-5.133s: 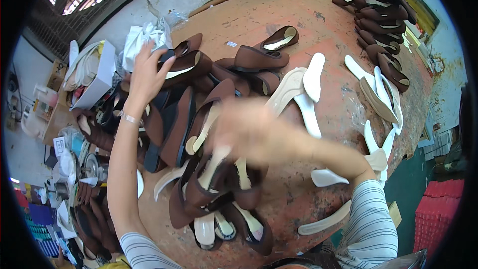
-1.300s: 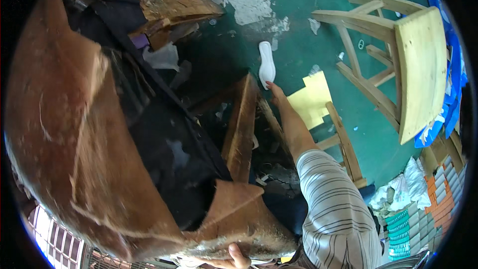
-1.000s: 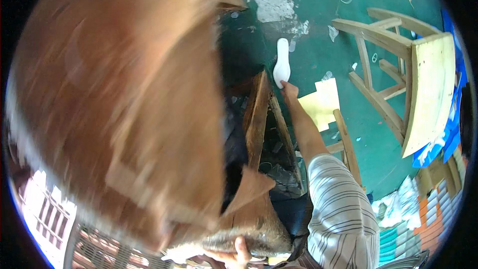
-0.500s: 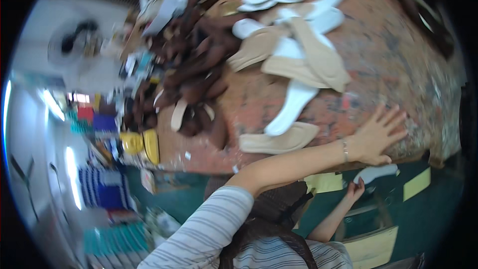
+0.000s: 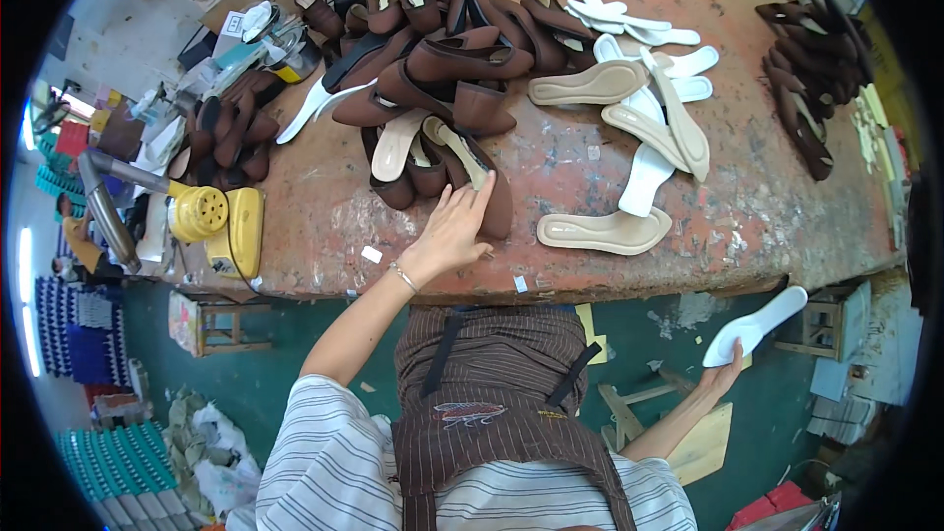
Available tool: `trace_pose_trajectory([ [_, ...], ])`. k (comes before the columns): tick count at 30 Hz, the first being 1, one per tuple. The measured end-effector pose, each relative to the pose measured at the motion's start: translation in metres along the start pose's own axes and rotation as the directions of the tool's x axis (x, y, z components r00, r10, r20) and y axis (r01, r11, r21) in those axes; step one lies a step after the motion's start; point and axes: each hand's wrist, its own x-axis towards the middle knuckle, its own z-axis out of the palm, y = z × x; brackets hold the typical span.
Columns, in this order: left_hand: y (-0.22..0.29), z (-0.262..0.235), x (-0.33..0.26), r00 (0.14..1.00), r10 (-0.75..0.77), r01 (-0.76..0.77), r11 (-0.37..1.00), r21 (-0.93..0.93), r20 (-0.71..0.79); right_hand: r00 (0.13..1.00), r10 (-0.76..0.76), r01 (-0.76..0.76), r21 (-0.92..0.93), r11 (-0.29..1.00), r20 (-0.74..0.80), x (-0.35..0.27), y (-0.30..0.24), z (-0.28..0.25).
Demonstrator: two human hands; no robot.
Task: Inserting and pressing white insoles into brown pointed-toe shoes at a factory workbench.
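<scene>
My table is broad and worn, rust-brown, and I go from it down to the small things. The heap of brown shoes fills its far left side. To the right lie loose beige and white soles, and a second brown stack sits at the far right.

My left hand lies flat on the near edge with its fingers spread, the tips touching the nearest brown shoe; it grips nothing.

My right hand hangs low beside the table, over the green floor, pinching a white sole at its heel end. I judge the sole light, thin and bendy, best held by that narrow end. Nothing blocks lifting it to the table.
</scene>
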Motion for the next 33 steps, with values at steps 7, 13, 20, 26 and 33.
trace_pose_trajectory([
  [7, -0.041, 0.004, -0.008, 0.964, 0.18, -0.167, 0.983, 0.079, -0.197, 0.801, 0.284, -0.191, -0.224, 0.956, 0.527, -0.126, 0.027, 0.186],
  [13, -0.12, -0.031, -0.043, 0.981, 0.133, -0.109, 0.98, 0.168, -0.142, 0.523, 0.592, -0.463, -0.378, 0.802, 0.614, -0.136, 0.129, 0.283],
  [20, -0.173, -0.073, -0.054, 0.997, 0.056, -0.034, 0.937, 0.347, -0.054, 0.514, 0.633, -0.501, -0.396, 0.769, 0.579, -0.044, 0.157, 0.35],
  [26, -0.21, -0.105, -0.066, 0.918, -0.361, 0.313, 0.914, 0.26, 0.163, 0.444, 0.587, -0.542, -0.318, 0.778, 0.678, -0.065, 0.134, 0.373],
  [33, -0.104, -0.136, 0.099, 0.804, 0.231, -0.051, 0.945, 0.323, -0.548, 0.412, 0.634, -0.656, -0.27, 0.705, 0.655, -0.111, 0.153, 0.362],
])
